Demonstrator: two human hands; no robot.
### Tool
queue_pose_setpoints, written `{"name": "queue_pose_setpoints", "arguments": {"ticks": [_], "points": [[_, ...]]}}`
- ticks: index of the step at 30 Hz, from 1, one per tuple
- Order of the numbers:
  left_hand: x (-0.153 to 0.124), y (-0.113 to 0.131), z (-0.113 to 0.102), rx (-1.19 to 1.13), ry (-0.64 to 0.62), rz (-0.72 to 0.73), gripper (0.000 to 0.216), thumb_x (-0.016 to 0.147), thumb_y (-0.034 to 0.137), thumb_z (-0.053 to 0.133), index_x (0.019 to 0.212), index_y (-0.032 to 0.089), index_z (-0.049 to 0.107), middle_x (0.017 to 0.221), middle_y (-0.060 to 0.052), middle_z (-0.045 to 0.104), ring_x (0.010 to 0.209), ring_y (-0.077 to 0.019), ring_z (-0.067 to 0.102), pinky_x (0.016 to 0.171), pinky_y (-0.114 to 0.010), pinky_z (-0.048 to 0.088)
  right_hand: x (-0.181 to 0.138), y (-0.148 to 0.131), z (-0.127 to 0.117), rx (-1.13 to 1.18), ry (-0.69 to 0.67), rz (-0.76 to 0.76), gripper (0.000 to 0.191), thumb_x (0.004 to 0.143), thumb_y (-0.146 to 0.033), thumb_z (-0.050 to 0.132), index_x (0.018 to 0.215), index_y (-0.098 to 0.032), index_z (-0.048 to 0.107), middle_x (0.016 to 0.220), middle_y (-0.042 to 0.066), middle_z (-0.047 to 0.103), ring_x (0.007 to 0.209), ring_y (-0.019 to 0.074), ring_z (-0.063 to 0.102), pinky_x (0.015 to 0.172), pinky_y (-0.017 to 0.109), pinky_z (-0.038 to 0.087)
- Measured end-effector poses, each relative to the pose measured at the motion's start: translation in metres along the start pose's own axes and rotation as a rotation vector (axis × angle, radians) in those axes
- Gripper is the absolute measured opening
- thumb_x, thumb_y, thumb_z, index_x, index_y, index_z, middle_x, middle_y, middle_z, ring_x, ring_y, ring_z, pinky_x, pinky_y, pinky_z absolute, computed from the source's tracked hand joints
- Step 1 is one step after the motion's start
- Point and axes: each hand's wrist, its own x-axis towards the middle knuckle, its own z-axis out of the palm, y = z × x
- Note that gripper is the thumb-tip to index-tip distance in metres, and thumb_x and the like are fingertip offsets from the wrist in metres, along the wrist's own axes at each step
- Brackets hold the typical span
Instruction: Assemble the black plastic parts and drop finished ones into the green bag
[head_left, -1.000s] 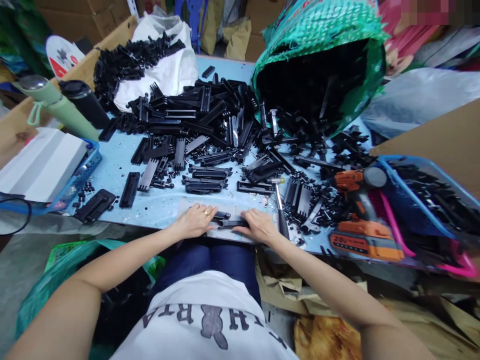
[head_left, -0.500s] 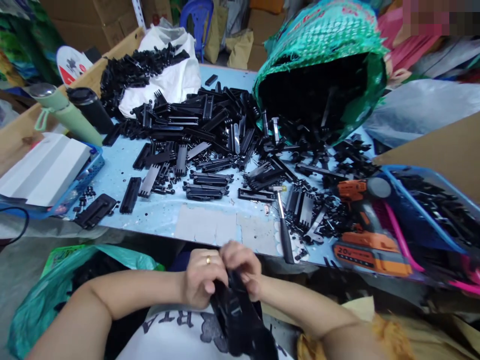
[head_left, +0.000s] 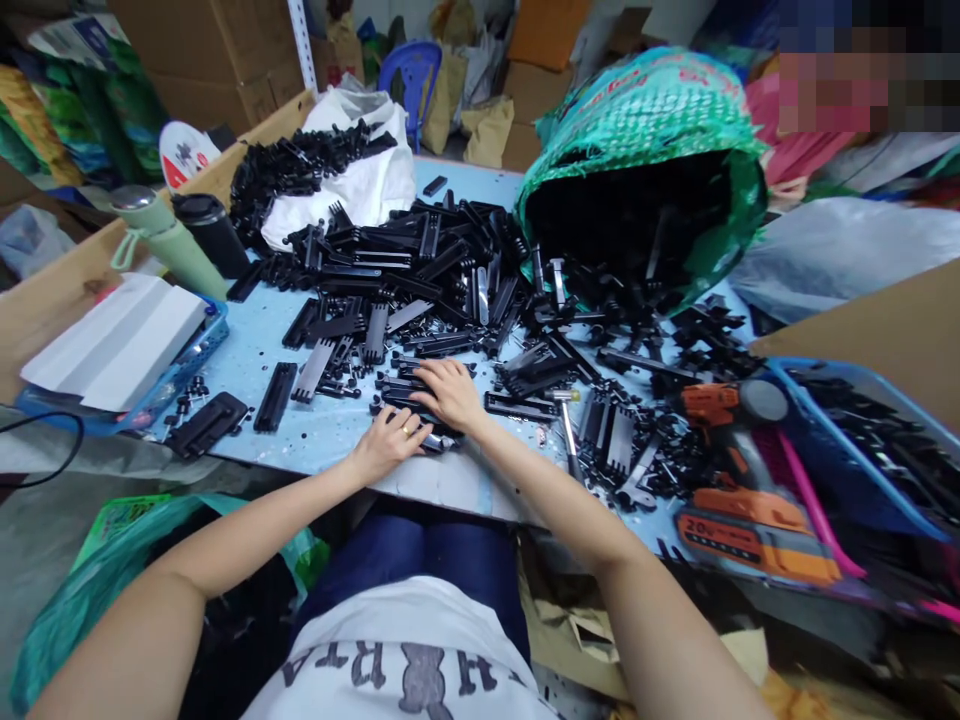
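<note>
Blue chair [head_left: 409, 75] among cardboard boxes [head_left: 202, 60]

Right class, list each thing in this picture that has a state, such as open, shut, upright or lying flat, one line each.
Left hand: palm down, fingers on a black part.
Right hand: flat on stacked black strips.
Green sack: on its side, mouth open.
Hammer: lying flat.
Drill: lying on its side.
Green bottle: capped.
Black tumbler: lid on.
</note>
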Motion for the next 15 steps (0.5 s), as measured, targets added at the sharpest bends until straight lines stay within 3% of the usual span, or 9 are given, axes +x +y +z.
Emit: {"name": "queue_pose_setpoints", "arguments": {"ticks": [3, 7, 11, 13, 15], "points": [[0.006, -0.003, -0.001, -0.042, -0.032, -0.068, 0.038, 0.084, 0.033, 0.056, 0.120, 0.020, 0.054, 0.107, -0.013, 0.061, 0.105, -0.0274, 0.053, 0.087, -0.044, 0.038, 0.047, 0.009, -0.004, -0.073, 0.003, 0.031, 0.036, 0.095, -0.033, 0.032, 0.120, -0.015, 0.051, 0.128, 0.012, 0.050, 0.117, 0.0227, 0.040, 0.098, 0.037, 0.029], [0.018, -0.028, -0.014, -0.078, 0.041, -0.295, 0.043, 0.086, 0.037, 0.051, 0.124, 0.017, 0.050, 0.118, -0.015, 0.057, 0.115, -0.0281, 0.047, 0.097, -0.044, 0.030, 0.115, 0.027, -0.002, -0.186, -0.205, -0.012, 0.037, 0.088, -0.010, 0.037, 0.123, -0.009, 0.047, 0.129, 0.015, 0.049, 0.122, 0.0259, 0.035, 0.094, 0.040, 0.029], [0.023, -0.118, -0.035, 0.024, 0.130, -0.863, 0.041, 0.088, 0.033, 0.043, 0.121, 0.011, 0.050, 0.120, -0.017, 0.054, 0.113, -0.0306, 0.046, 0.091, -0.042, 0.036, 0.145, 0.034, 0.004, -0.216, -0.310, -0.096, 0.036, 0.082, -0.007, 0.047, 0.118, -0.010, 0.052, 0.120, 0.014, 0.056, 0.115, 0.0254, 0.043, 0.097, 0.043, 0.026], [0.021, -0.173, -0.043, 0.051, 0.072, -1.114, 0.039, 0.085, 0.026, 0.043, 0.119, 0.008, 0.051, 0.117, -0.019, 0.055, 0.111, -0.0314, 0.047, 0.089, -0.041, 0.037, 0.144, 0.034, 0.000, -0.236, -0.301, -0.125, 0.031, 0.080, -0.012, 0.053, 0.111, -0.010, 0.055, 0.112, 0.014, 0.060, 0.108, 0.0263, 0.047, 0.097, 0.043, 0.026], [0.020, -0.219, -0.044, 0.038, 0.012, -1.235, 0.037, 0.083, 0.023, 0.044, 0.114, 0.006, 0.054, 0.117, -0.020, 0.055, 0.112, -0.0302, 0.047, 0.092, -0.040, 0.037, 0.134, 0.035, -0.010, -0.273, -0.255, -0.121, 0.027, 0.081, -0.017, 0.056, 0.106, -0.009, 0.058, 0.106, 0.016, 0.061, 0.104, 0.0279, 0.049, 0.094, 0.043, 0.028]]}}
